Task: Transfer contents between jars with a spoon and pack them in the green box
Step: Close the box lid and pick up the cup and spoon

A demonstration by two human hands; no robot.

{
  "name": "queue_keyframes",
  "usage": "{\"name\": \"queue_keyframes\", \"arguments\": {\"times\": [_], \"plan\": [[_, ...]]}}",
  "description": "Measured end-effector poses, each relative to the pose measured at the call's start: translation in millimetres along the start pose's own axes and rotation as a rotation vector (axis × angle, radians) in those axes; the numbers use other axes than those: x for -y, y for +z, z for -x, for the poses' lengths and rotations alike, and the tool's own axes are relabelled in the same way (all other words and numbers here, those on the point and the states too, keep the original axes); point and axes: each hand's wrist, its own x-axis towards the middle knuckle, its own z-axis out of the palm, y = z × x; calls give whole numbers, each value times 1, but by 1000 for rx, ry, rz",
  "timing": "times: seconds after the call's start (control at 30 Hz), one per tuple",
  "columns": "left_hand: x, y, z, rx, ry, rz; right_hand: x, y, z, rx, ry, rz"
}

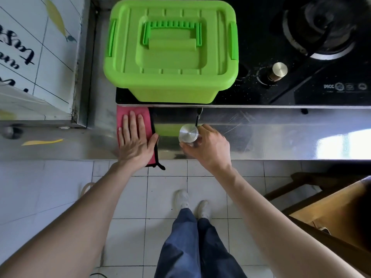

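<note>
Jar (188,134) with a shiny metal lid sits at the front of the steel bench (281,135), my right hand (209,146) curling its fingers round the clear body. Just behind it lies a thin dark spoon (198,117). My left hand (136,141) lies flat, fingers straight, on a red cloth (138,114) beside the jar. Farther back the green box (170,51), lid shut and handle folded down, stands on a black gas stove (259,29) with a brass knob (279,70). White floor tiles (60,189) lie below, a wooden chair (331,203) at right.
</note>
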Motion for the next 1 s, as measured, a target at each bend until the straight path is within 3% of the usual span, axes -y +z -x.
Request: {"name": "queue_keyframes", "arguments": {"times": [0.43,0.73,1.0], "plan": [[-10,-15,-3,173,-65,-77,10,3,-9,88,-46,19],[-16,-23,-2,247,-96,-114,-8,-14,7,221,77,-264],[-19,-31,-1,292,-94,-140,-6,-6,6,257,108,-131]]}}
